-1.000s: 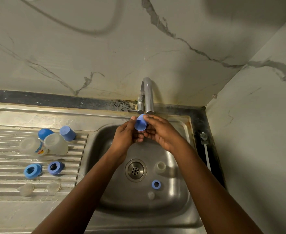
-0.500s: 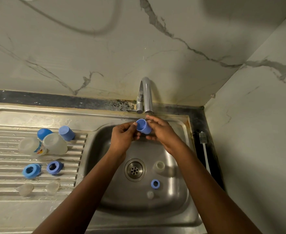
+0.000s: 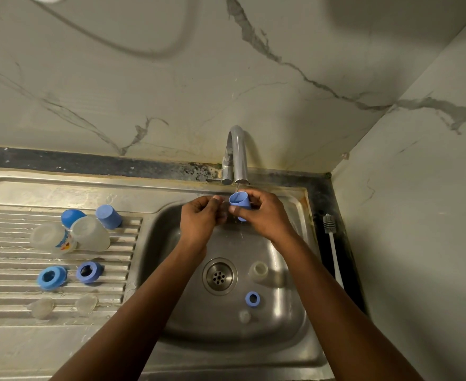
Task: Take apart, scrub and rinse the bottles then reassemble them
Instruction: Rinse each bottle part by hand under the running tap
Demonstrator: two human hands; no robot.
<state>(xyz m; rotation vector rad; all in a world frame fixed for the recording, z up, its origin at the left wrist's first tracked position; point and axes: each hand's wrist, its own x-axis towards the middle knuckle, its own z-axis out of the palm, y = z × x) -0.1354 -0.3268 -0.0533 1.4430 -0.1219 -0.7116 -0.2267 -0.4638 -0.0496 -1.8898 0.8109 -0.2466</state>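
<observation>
Under the chrome faucet, over the stainless-steel sink, a smooth, tapered blue plastic cap is gripped by the right hand, its open mouth tilted up and leftward. The left hand is curled just beside it, with nothing seen in its grasp. Within the basin are lain a translucent cup-shaped piece, a blue ring and a small clear piece. Translucent bottles, blue caps, blue screw rings and clear teats, two of each, are set out on the ridged drainboard. Half a second earlier the cap was pinched by both hands; it is now held by the right alone.
</observation>
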